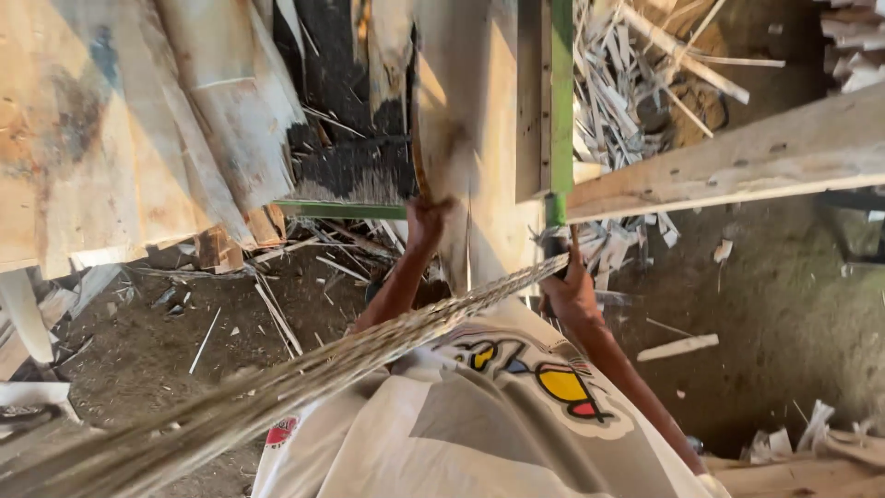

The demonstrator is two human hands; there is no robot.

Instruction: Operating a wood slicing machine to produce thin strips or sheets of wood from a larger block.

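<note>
Dirt floor (pixel 784 304) strewn with wood scraps; left hand (pixel 426 221) grips plank (pixel 461 138); right hand (pixel 570 290) clasps green frame (pixel 560 101).

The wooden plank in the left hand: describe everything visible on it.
The wooden plank is a pale, rough-sawn board with a darker, bark-like left edge, running from the top of the view down toward the person. The left hand takes a grip on that edge near its lower end. It lies beside a green metal frame, over a dirt floor strewn with offcuts.
</note>
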